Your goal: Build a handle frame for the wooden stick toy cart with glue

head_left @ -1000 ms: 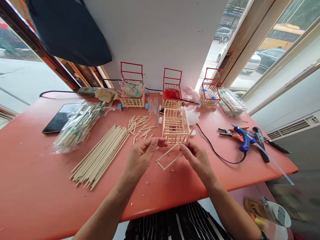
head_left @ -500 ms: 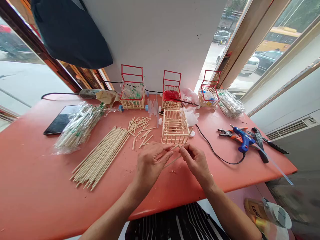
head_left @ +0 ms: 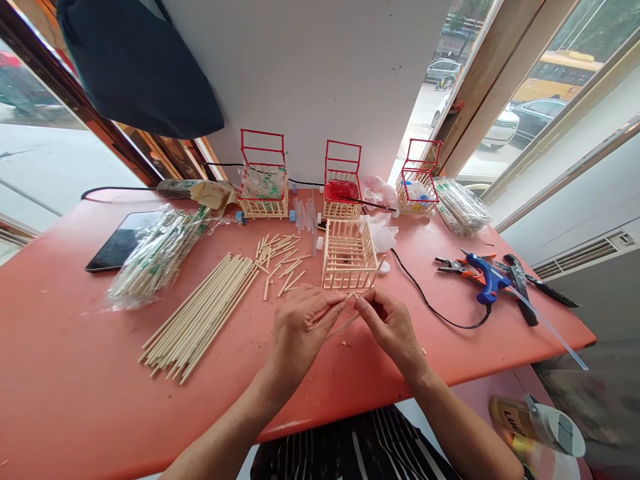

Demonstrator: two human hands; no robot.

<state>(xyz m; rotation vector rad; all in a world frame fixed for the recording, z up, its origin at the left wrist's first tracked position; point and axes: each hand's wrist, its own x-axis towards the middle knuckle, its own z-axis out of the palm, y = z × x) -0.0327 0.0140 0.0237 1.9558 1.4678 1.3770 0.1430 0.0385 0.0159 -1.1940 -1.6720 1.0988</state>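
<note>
My left hand point(head_left: 304, 323) and my right hand point(head_left: 393, 328) meet above the table's near middle, fingers pinched. Between them are thin wooden sticks point(head_left: 346, 325) forming a small angled piece; its corner is at my fingertips. The left fingers close on one side of the piece, the right thumb and forefinger on the corner. Just beyond stands an open basket of glued wooden sticks point(head_left: 350, 257), with a white bottle cap point(head_left: 384, 267) beside it. How the sticks join is partly hidden by my fingers.
A bundle of long sticks point(head_left: 205, 317) and cut short sticks point(head_left: 280, 260) lie left. Three red-railed stick carts, one a cart with red paint point(head_left: 343, 190), stand behind. A blue glue gun point(head_left: 490, 277) and pliers point(head_left: 453, 265) lie right; a black cord point(head_left: 425, 293) curves nearby.
Both hands stay nearly in place, with the fingertips and the stick corner shifted slightly toward me and left. The view has tilted a little; nothing was let go.
</note>
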